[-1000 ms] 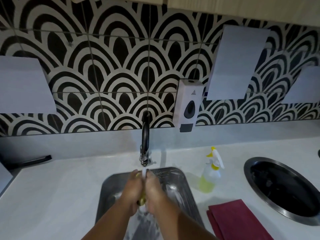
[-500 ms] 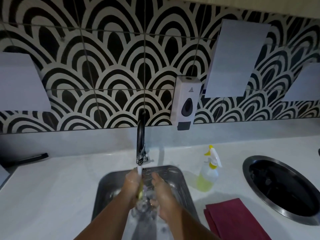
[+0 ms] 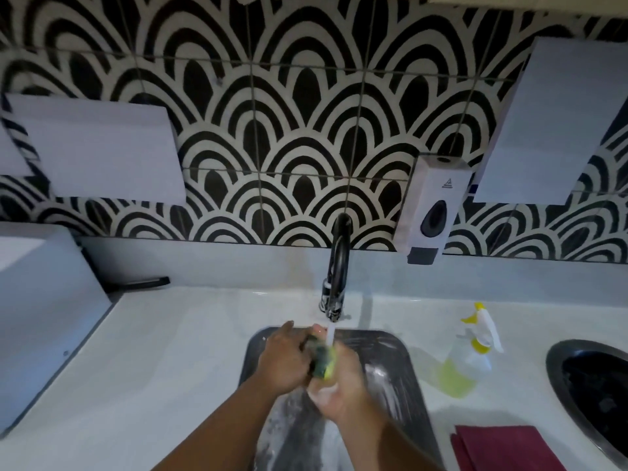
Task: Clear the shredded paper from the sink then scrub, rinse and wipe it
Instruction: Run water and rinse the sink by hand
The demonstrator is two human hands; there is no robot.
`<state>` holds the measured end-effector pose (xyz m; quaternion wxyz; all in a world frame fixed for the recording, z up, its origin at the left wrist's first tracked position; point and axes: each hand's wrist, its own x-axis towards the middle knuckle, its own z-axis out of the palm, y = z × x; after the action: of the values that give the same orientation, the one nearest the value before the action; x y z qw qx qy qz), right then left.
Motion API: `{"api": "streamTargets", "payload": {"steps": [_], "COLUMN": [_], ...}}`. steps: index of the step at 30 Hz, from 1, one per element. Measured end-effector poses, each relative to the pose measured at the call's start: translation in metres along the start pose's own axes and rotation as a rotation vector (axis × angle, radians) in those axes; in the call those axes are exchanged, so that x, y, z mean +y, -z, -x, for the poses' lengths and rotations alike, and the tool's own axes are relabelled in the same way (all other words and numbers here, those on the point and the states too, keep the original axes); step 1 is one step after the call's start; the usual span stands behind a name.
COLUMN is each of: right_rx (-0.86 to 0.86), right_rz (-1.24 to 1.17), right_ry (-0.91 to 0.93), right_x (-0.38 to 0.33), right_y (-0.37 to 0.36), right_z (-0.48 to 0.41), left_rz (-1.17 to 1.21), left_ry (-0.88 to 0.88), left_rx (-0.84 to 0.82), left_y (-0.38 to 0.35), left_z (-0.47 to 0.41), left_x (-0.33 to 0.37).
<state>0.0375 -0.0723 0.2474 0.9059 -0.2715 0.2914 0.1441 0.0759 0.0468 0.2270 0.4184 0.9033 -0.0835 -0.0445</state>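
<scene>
A white soap dispenser (image 3: 431, 205) is hanging on the patterned tile wall, showing a small triangle logo; its lettering is too small to read. The left hand (image 3: 283, 363) and right hand (image 3: 343, 385) are each curling their grip round a green-and-yellow sponge (image 3: 323, 365), holding it under the tap (image 3: 338, 266) as water (image 3: 330, 334) is running above the foam-streaked steel sink (image 3: 390, 368).

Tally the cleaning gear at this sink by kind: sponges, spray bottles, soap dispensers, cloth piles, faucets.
sponge: 1
spray bottle: 1
soap dispenser: 1
red cloth pile: 1
faucet: 1
Total: 5
</scene>
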Motion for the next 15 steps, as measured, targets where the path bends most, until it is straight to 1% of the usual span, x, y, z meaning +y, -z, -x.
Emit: {"api": "streamTargets", "payload": {"steps": [1,2,3,5,6,8,10,13,15], "right_rx": [0.018,0.044,0.069,0.102,0.106,0.124,0.154,0.192,0.313], "right_rz": [0.026,0.062,0.101,0.135,0.171,0.254,0.276,0.328,0.381], "right_ry": [0.018,0.030,0.032,0.040,0.053,0.085,0.117,0.159,0.170], "right_x": [0.002,0.003,0.004,0.004,0.004,0.004,0.003,0.004,0.002], "right_y": [-0.003,-0.005,-0.006,-0.007,-0.006,-0.003,-0.001,0.001,-0.005], "right_z": [-0.001,-0.003,-0.005,-0.011,-0.015,-0.019,-0.021,-0.030,-0.032], "left_rz": [0.097,0.162,0.222,0.359,0.353,0.352,0.359,0.406,0.421], "left_ry": [0.029,0.016,0.040,0.110,0.113,0.139,0.171,0.181,0.177], "left_rx": [-0.029,0.057,0.099,0.012,0.016,-0.032,-0.070,-0.049,-0.052], "left_y": [0.011,0.019,0.022,0.022,0.021,0.022,0.024,0.022,0.022], "left_z": [0.006,0.015,0.018,0.018,0.020,0.025,0.030,0.033,0.034], "left_x": [0.010,0.021,0.020,0.006,-0.001,-0.010,-0.006,-0.005,-0.002]}}
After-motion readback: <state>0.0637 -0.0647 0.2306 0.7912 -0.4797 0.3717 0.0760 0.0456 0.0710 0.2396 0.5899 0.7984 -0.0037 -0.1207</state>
